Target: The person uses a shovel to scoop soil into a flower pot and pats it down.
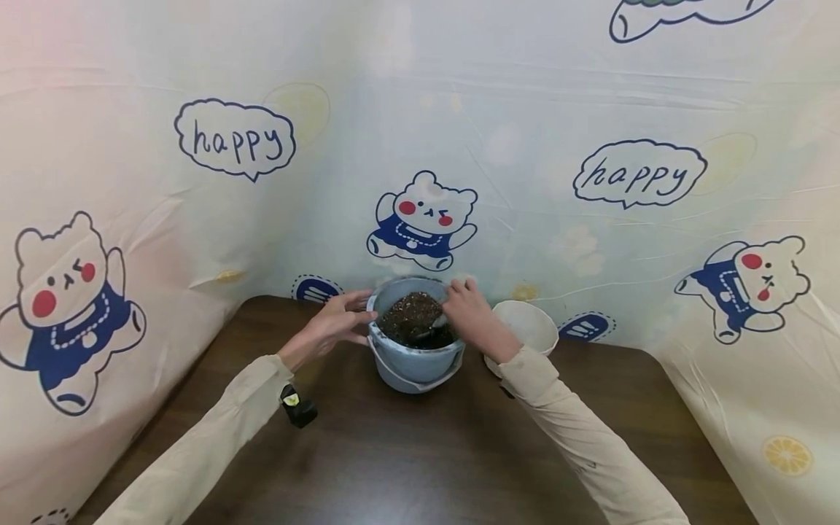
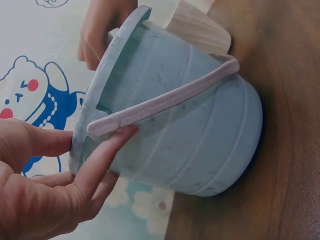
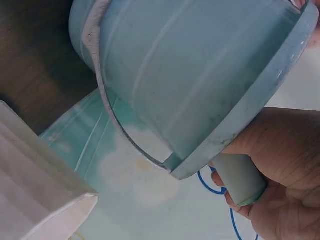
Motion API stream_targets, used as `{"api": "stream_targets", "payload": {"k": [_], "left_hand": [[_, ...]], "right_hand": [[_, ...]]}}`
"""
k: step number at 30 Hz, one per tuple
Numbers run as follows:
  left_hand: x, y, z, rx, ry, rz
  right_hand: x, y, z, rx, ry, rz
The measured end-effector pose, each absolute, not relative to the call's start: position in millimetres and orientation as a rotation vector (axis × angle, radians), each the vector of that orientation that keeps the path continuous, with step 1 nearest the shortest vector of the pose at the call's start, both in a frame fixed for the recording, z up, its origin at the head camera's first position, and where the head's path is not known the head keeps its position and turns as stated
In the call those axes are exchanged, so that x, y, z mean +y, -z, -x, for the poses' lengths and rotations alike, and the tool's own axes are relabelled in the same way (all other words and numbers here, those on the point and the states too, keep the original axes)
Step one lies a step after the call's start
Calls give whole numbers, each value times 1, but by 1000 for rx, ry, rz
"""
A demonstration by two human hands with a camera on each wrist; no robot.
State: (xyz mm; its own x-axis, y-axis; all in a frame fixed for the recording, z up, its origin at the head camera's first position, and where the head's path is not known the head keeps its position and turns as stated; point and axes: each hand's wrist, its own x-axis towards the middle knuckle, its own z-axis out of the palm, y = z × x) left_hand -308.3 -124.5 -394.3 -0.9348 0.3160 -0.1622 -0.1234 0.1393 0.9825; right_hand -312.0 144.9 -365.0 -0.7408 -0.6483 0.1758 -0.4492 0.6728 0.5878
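A light blue bucket (image 1: 420, 364) with dark brown soil (image 1: 410, 317) inside stands on the table. My left hand (image 1: 331, 324) holds its rim at the left; in the left wrist view the thumb is at the rim and a finger (image 2: 102, 162) lies along the outer wall below the pale bucket handle (image 2: 165, 102). Over the right side of the rim, my right hand (image 1: 475, 317) grips the pale green-grey handle of a trowel (image 3: 239, 179). The trowel's lower end is down in the bucket at the soil, mostly hidden by the hand and the bucket.
A white faceted pot (image 1: 528, 328) stands right of the bucket, partly behind the right forearm. Behind the brown table (image 1: 380, 459) hangs a printed cloth (image 1: 426, 109) with cartoon bears, close to the bucket. A small black device (image 1: 300, 408) is at the left wrist.
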Motion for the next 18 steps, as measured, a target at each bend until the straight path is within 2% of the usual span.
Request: {"api": "stream_targets", "payload": {"k": [18], "left_hand": [[-123,396,310,2091,-1859,-182]], "right_hand": [[171,367,312,-2532,409,-963]]}}
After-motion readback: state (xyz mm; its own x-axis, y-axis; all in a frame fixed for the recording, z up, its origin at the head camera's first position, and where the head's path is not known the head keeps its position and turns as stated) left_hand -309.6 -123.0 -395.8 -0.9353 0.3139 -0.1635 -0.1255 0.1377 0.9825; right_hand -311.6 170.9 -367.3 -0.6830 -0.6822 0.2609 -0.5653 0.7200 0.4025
